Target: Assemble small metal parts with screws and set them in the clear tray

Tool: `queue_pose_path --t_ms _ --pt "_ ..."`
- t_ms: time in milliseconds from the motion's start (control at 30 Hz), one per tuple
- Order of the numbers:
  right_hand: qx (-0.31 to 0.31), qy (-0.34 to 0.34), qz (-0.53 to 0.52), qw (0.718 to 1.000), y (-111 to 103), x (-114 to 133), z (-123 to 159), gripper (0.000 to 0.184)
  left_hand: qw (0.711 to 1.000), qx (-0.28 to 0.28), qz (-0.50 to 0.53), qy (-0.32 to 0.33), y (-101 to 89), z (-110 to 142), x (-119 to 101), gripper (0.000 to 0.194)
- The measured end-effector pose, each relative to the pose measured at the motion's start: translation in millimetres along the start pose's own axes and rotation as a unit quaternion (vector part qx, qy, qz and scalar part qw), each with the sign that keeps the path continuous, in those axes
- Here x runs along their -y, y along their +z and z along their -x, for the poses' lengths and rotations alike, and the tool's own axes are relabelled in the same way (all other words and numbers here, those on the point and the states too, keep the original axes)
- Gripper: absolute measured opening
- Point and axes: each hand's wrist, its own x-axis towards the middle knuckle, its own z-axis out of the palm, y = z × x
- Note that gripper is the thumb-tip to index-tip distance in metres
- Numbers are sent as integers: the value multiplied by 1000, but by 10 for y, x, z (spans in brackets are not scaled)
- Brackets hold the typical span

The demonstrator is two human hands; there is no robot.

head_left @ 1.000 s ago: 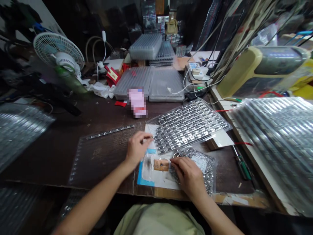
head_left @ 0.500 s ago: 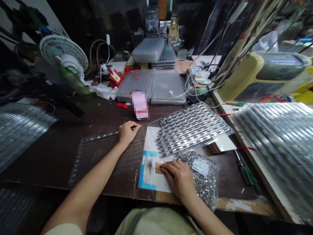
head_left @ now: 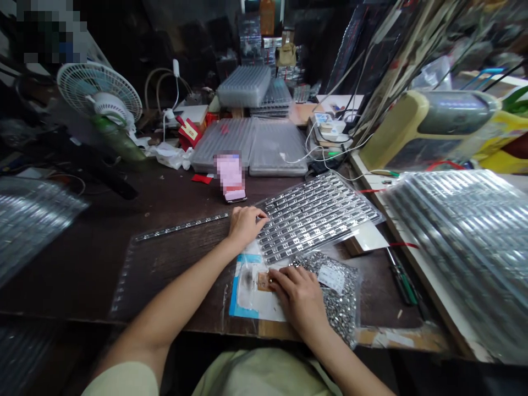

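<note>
My left hand (head_left: pixel 246 225) is at the left edge of a clear tray filled with rows of small shiny metal parts (head_left: pixel 317 217). Its thumb and fingertips are pinched together; what they hold is too small to make out. Left of it lies a clear ribbed tray (head_left: pixel 173 275), with a single row of metal parts (head_left: pixel 181 226) along its far side. My right hand (head_left: pixel 301 297) rests with closed fingers at a small orange-brown patch (head_left: pixel 264 281) on a white and blue sheet (head_left: pixel 247 312). A tiny shiny bit shows at its fingertips. Beside it lies a bag of loose metal parts (head_left: pixel 344 308).
A phone (head_left: pixel 231 176) stands behind my left hand. Clear ribbed trays (head_left: pixel 280 146) lie at the back, and a fan (head_left: pixel 101 96) stands at the back left. Green-handled tools (head_left: pixel 406 283) lie on the right, beside a raised ledge with stacked trays (head_left: pixel 454 236).
My left hand has moved right, from the far edge of the clear tray to the filled tray, uncovering more of the single row. My right hand stays by the orange-brown patch. The view has shifted slightly.
</note>
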Motion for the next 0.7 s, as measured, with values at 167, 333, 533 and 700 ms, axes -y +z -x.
queue_pose_path --t_ms 167,333,533,700 --pt "-35 22 61 997 -232 -220 47 16 999 -12 37 -23 -87 47 19 9" --pt "12 -33 96 995 -254 -242 18 11 936 52 340 -77 -313 626 17 26" --pt "51 -64 139 987 -184 -147 16 10 901 79 400 -147 -271 1295 -11 23" --pt "51 -70 148 985 -131 -176 51 9 951 20 288 -110 -78 1415 -118 12"
